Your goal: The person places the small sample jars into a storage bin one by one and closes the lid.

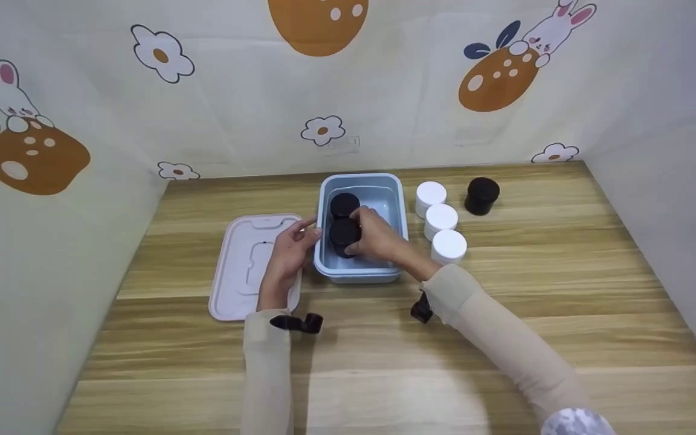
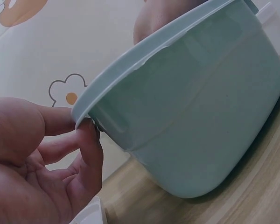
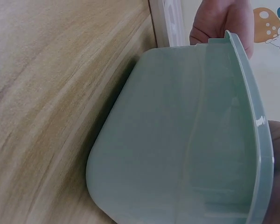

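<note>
A light blue plastic box (image 1: 405,208) stands lidless on the wooden table. My left hand (image 1: 288,254) is at its left side; in the left wrist view, thumb and fingers pinch the box's rim. My right hand (image 1: 379,237) reaches inside and grips a small black jar (image 1: 344,232), which stands near the box's left wall. Just behind it, also in the box, is a second black jar (image 1: 344,205). In the right wrist view the box wall (image 3: 172,135) hides the jars and most of the right hand.
A pale lid with a pink edge (image 1: 231,278) lies left of the box, partly under the left hand. Right of the box stand three white jars (image 1: 431,194) in a row, and another black jar (image 1: 482,194) beyond them. A patterned curtain (image 1: 384,121) closes off the back.
</note>
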### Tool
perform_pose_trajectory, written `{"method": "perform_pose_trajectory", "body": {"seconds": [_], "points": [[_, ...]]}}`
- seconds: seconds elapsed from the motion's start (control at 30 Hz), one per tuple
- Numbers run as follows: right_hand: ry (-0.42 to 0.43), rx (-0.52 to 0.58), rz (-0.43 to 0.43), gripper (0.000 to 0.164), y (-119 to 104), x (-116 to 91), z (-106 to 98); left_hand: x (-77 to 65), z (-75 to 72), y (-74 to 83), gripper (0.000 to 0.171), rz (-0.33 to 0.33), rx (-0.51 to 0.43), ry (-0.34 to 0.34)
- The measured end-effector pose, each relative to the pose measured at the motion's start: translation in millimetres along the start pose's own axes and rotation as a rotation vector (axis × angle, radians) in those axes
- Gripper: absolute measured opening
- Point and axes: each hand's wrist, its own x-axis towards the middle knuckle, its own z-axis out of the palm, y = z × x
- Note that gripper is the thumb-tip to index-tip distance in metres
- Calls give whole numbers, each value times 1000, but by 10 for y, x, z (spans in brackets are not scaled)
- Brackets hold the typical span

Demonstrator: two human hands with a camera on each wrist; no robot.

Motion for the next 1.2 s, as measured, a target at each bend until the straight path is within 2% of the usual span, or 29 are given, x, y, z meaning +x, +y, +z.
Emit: {"method": "perform_pose_trajectory", "body": {"seconds": [0.2,0.47,0.6,0.77,0.93,1.2], "points": [[-20,65,3,67,8,-20,-65,5,-2,7,44,-11,-7,0],[-15,89,-60,63,-7,-61,-426,10,-16,17,43,-2,11,10],[34,88,-99,54,27,-94,-602,3,-20,15,43,3,15,17],[108,126,-103,49,103,-154,-792,1,-9,4,43,8,13,20],[179,145,-110,50,212,-255,-964,11,9,-1,42,9,39,32],[273,157,-75,51,493,-364,-1205,23,-7,-7,43,21,24,27]]}}
